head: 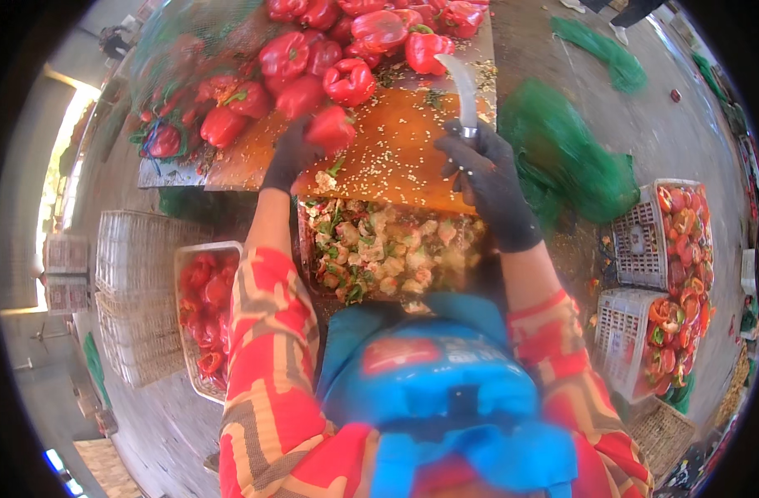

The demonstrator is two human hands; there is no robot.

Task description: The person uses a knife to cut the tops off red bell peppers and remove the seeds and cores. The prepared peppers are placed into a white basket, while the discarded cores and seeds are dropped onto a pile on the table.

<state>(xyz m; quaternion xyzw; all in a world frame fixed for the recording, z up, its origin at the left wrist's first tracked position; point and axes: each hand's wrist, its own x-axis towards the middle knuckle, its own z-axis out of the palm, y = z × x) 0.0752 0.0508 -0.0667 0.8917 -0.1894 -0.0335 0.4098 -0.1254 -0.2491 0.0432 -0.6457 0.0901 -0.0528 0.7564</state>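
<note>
My left hand (294, 152), in a black glove, grips a red bell pepper (331, 129) above the orange cutting board (386, 143). In my gloved right hand (482, 168) is a knife with a curved blade (463, 90), its tip pointing away from me. Pale seeds are scattered over the board. A cut-out pepper core with a green stem (326, 179) lies near its front edge. Directly below that edge, a crate of pepper cores and stems (386, 249) stands before my apron (429, 373). Whole red peppers (348, 56) are heaped at the far side of the table.
Green mesh netting (560, 155) hangs or lies right of the table. White crates of peppers (641, 239) stand on the right. Another pepper-filled crate (186, 324) is on the left, beside stacked crates (137, 292). A net sack (186, 68) covers peppers at the far left.
</note>
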